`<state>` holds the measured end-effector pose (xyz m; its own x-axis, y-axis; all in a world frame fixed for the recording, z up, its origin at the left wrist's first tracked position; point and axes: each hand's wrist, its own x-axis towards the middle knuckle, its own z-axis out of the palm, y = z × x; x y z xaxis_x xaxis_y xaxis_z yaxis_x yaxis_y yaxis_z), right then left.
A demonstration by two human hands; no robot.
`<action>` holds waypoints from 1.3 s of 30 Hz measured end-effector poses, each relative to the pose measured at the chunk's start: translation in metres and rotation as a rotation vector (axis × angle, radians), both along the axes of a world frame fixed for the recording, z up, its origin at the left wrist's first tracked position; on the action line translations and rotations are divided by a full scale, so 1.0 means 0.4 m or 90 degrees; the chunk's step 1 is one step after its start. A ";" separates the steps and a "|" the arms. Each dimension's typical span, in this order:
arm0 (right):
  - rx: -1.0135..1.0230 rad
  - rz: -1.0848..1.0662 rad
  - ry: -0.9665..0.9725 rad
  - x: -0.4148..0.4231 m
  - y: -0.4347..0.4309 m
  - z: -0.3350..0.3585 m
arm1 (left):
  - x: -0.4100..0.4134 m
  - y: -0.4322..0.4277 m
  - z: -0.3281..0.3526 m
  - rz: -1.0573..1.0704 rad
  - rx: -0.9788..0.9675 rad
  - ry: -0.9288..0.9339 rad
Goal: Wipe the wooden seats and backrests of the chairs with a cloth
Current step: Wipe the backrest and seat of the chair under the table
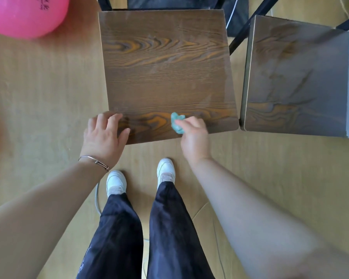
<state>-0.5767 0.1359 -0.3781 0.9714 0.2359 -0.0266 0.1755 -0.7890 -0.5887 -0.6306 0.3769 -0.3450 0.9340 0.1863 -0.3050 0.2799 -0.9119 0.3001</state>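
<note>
A dark wooden chair seat (165, 77) with orange grain fills the middle of the head view. My right hand (193, 135) grips a small crumpled teal cloth (176, 122) and holds it against the seat's near edge, right of centre. My left hand (105, 133) rests with spread fingers on the seat's near left corner. A second wooden chair seat (294, 85) stands just to the right, its surface dulled by glare. No backrest is visible.
A large pink ball (24, 15) lies on the pale wood floor (44, 87) at the far left. Black metal chair legs (244, 31) cross between the two seats. My white shoes (165, 170) stand just before the seat. A thin cable (97, 200) runs by my left foot.
</note>
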 end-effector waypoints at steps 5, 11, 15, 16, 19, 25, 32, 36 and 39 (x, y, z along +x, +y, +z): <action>0.058 -0.072 0.107 0.050 0.010 0.043 | 0.019 -0.009 0.037 -0.031 0.003 -0.017; -0.056 -0.359 0.097 0.266 -0.192 0.045 | 0.090 -0.071 0.037 -0.033 -0.017 -0.035; -0.068 -0.122 0.101 0.181 -0.087 0.043 | 0.141 -0.121 0.031 -0.054 -0.030 -0.050; -0.058 -0.057 0.093 0.138 -0.067 0.036 | 0.152 -0.131 0.029 -0.062 -0.029 -0.050; -0.056 0.086 0.177 0.066 -0.074 0.038 | 0.177 -0.158 0.022 -0.086 -0.019 -0.037; -0.076 -0.264 0.071 0.103 -0.319 0.041 | 0.192 -0.168 0.010 -0.112 -0.009 -0.033; -0.066 -0.155 0.051 -0.010 -0.143 0.017 | 0.128 -0.119 -0.009 -0.111 0.007 0.009; -0.019 -0.061 0.083 -0.030 -0.037 0.031 | 0.101 -0.088 -0.005 -0.114 0.014 0.013; -0.026 -0.136 0.036 0.019 -0.092 0.043 | 0.094 -0.049 -0.004 -0.101 0.014 0.005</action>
<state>-0.5692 0.0990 -0.3609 0.9958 0.0229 -0.0884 -0.0307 -0.8280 -0.5599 -0.5932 0.3572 -0.3468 0.9500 0.0425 -0.3095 0.1332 -0.9513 0.2781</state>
